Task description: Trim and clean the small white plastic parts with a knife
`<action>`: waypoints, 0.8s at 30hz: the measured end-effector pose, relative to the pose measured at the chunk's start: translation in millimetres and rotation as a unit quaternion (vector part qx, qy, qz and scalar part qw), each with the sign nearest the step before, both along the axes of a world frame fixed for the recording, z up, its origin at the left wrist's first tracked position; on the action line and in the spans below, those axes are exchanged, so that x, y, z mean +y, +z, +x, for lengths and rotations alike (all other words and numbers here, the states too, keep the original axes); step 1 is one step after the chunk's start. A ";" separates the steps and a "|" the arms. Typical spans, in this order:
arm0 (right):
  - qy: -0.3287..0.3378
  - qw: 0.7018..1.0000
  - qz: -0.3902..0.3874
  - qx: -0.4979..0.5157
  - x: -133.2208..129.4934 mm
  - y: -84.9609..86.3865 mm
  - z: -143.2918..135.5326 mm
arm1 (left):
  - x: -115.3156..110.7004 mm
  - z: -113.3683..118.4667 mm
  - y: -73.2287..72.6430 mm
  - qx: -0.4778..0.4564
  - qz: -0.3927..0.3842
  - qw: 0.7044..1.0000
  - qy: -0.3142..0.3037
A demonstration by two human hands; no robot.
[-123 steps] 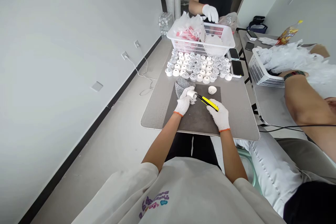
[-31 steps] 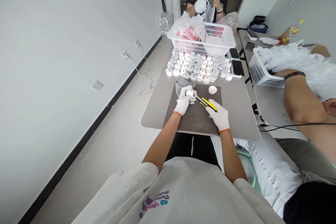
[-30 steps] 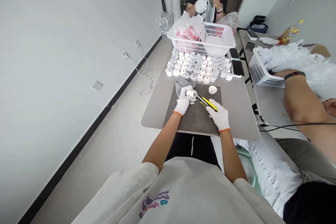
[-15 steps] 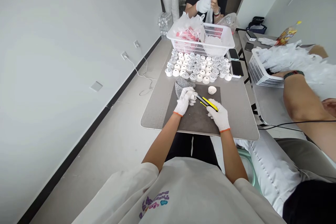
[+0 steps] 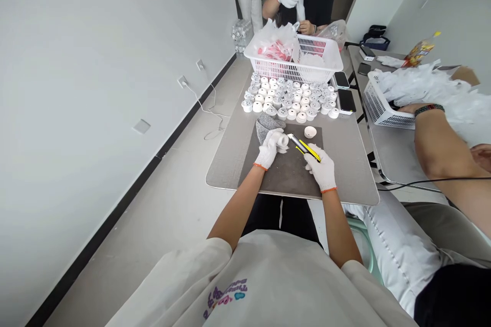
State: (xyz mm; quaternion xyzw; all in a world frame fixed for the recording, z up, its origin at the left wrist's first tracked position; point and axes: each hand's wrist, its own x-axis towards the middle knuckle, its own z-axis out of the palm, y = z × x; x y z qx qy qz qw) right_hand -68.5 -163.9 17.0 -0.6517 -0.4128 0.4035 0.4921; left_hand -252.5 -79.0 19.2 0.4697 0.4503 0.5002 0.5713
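Note:
Gloved in white, my left hand (image 5: 269, 146) is closed around a small white round plastic part (image 5: 283, 140), whose ring-shaped end faces right. In my gloved right hand (image 5: 321, 168) is a yellow and black utility knife (image 5: 305, 148). Its blade points up and left, a short gap from the white part. A white cup-like piece (image 5: 310, 132) lies on the dark mat (image 5: 286, 176) just beyond the knife. Behind my left hand rests a grey cloth (image 5: 266, 125).
Rows of several white round parts (image 5: 291, 97) cover the table's far half. Beyond stands a white basket (image 5: 272, 68) with bags, near phones (image 5: 346, 100). Across the table a person (image 5: 318, 0) handles a plastic bag. At right, another person's arm (image 5: 433, 138) reaches into a second basket (image 5: 383, 110).
The knife has drawn back slightly to the right, away from the white part, which now shows its round end. The person opposite has raised one gloved hand with the bag.

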 end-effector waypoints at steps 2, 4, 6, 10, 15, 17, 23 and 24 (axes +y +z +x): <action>0.012 1.000 0.000 0.002 -0.2 -0.7 0.3 | 1.6 -0.3 -3.1 0.007 0.011 1.000 -0.004; 0.020 1.000 -0.001 -0.001 -0.6 -1.3 0.6 | 3.3 0.0 -6.3 0.011 0.016 1.000 -0.012; 0.020 1.000 -0.002 -0.005 -0.8 -1.4 0.8 | 4.4 0.6 -7.7 0.015 0.013 1.000 -0.017; 0.010 1.000 0.001 -0.002 -0.6 -0.2 0.3 | 2.3 0.6 -2.6 0.032 -0.003 0.999 -0.015; -0.005 1.000 0.004 -0.006 -0.3 1.7 -0.7 | -1.7 -0.5 3.3 0.042 -0.015 0.999 -0.022; 0.005 1.000 -0.001 -0.010 -0.3 1.6 -0.6 | -0.9 -0.1 1.5 0.033 -0.012 0.999 -0.025; 0.004 1.000 -0.010 -0.019 1.1 -1.5 0.3 | 4.1 2.7 -2.7 -0.020 -0.010 0.999 -0.035; 0.003 1.000 -0.010 -0.019 1.3 -1.9 0.4 | 4.4 2.7 -2.2 -0.019 -0.012 0.999 -0.036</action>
